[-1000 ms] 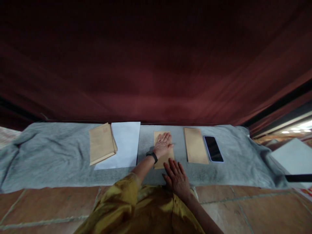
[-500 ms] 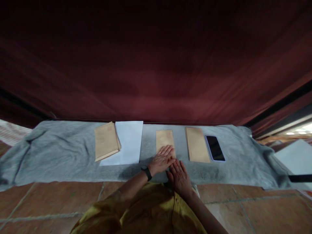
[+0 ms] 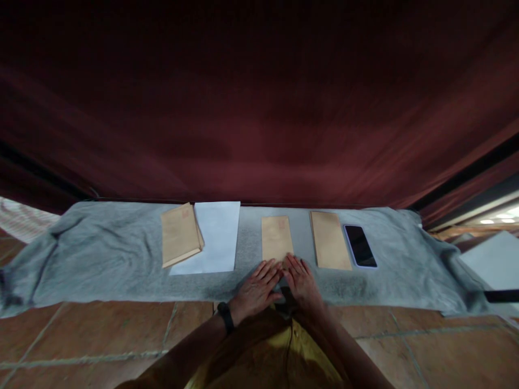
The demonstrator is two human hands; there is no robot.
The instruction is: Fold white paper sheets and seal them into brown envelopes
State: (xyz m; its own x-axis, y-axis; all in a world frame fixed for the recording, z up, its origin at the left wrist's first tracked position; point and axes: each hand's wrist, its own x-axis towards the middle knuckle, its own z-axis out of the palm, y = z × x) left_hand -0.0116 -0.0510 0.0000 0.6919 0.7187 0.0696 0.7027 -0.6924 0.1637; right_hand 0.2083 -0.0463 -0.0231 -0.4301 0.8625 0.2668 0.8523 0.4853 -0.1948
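Observation:
A brown envelope (image 3: 277, 236) lies flat on a grey cloth (image 3: 101, 254), straight ahead of me. My left hand (image 3: 257, 290) lies flat and open at the envelope's near edge, fingertips touching it, a black band on the wrist. My right hand (image 3: 302, 282) rests beside it, fingers stretched out and open, also touching the near edge. Neither hand holds anything. A second brown envelope (image 3: 329, 240) lies to the right.
A stack of brown envelopes (image 3: 179, 234) partly overlaps a white sheet (image 3: 214, 237) at the left. A black phone (image 3: 359, 246) lies at the right. A dark red curtain (image 3: 259, 119) hangs behind. Tiled floor (image 3: 81, 335) runs in front. A white board (image 3: 490, 259) sits far right.
My left hand has slid down the middle envelope from its top to its near edge. My right hand has moved slightly forward beside it. The view has shifted a little.

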